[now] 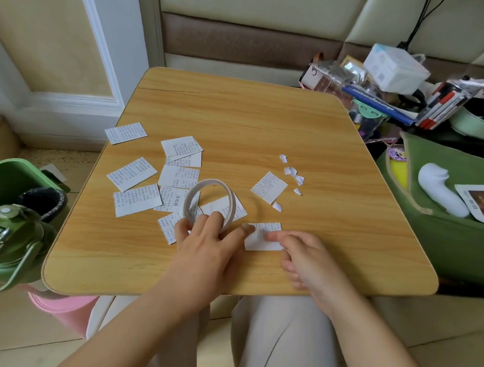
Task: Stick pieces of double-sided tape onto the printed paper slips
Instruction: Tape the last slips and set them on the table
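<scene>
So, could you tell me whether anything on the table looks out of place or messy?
Only small things: torn white scraps lie scattered right of the lone slip, and the printed slips on the left overlap askew in a loose heap.

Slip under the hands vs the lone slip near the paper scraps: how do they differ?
The slip under the hands lies square to the table's near edge, with the right hand and a left hand fingertip on it. The lone slip sits rotated, diamond-like, untouched, farther back. Both are white, printed, flat on the table.

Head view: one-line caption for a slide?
Left hand grips tape roll while right hand presses a printed slip on the wooden table.
</scene>
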